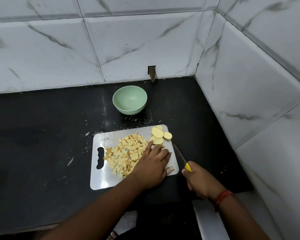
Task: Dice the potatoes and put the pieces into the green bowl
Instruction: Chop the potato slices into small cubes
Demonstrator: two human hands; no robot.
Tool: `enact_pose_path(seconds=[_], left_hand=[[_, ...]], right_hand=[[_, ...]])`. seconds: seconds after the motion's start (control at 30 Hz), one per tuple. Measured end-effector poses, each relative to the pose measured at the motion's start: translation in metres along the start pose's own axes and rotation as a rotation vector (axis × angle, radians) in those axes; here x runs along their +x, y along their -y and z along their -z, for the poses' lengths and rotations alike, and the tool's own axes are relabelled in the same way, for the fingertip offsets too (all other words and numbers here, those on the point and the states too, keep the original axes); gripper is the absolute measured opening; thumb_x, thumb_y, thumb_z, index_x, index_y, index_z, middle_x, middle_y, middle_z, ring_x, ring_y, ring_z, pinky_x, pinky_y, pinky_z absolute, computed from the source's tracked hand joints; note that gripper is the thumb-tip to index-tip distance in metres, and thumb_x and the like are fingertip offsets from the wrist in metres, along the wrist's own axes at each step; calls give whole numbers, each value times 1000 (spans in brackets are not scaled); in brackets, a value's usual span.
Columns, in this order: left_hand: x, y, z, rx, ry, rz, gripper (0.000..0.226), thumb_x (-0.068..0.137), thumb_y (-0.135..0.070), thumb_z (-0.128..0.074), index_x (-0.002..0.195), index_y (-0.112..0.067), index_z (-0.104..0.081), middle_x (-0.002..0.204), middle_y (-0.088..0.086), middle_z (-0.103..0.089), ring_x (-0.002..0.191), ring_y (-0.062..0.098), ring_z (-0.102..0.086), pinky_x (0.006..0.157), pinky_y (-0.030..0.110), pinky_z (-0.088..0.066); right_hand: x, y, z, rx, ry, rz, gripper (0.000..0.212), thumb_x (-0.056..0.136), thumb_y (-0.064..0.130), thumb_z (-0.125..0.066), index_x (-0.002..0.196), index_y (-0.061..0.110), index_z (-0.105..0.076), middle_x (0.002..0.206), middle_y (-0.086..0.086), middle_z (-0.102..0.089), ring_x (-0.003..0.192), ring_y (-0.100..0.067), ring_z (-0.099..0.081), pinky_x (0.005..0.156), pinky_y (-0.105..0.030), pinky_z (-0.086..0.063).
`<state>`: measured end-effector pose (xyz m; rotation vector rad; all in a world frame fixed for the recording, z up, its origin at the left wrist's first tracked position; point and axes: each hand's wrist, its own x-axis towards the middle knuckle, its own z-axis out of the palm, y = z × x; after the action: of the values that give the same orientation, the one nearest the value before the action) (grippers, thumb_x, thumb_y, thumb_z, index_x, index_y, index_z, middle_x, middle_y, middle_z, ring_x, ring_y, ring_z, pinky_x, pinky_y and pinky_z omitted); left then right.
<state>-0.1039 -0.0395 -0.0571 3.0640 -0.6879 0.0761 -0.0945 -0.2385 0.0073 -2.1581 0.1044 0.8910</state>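
Several potato slices (157,135) waiting at board's far corner, likely wet, slippery; left hand (151,168) lying flat, fingers spread over dice (126,153); right hand (200,181) gripping knife (180,157); green bowl (130,99) sitting beyond.

Green bowl (130,99) sits upright and empty toward the back edge of the worktop (42,127), well apart from the potato. Diced potato pieces (126,155) are in a loose yellow pile across the middle of the cutting board (100,181), spreading toward its handle-hole end. A few round potato slices (158,135) lie flat and overlapping at the board's far right corner, one poking just over the edge.
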Motion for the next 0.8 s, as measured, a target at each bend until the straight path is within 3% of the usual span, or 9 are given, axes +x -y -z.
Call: enact_pose_path(seconds=[0.2, 0.57, 0.8], left_hand=[[-12, -5, -4, 11, -14, 61, 70, 100, -58, -30, 142, -8, -55, 138, 6, -53, 134, 28, -43, 124, 52, -19], [-6, -5, -7, -48, -24, 90, 68, 100, -58, -31, 142, -10, -55, 137, 3, -52, 135, 29, -43, 122, 59, -19], [-5, -3, -9, -48, -51, 78, 65, 101, -56, -32, 142, -10, -55, 136, 3, -54, 135, 29, -43, 123, 57, -19]], right_hand=[[-3, -4, 1, -134, -5, 11, 23, 101, 28, -45, 82, 16, -39, 65, -5, -49, 47, -14, -44, 49, -26, -37], [12, 0, -13, -428, -48, 9, 27, 100, 27, -43, 76, 20, -33, 76, -1, -47, 71, -19, -48, 64, -28, -35], [18, 1, -25, -478, -22, 4, 9, 100, 17, -39, 93, 16, -34, 87, -5, -50, 79, -23, -51, 70, -27, -36]])
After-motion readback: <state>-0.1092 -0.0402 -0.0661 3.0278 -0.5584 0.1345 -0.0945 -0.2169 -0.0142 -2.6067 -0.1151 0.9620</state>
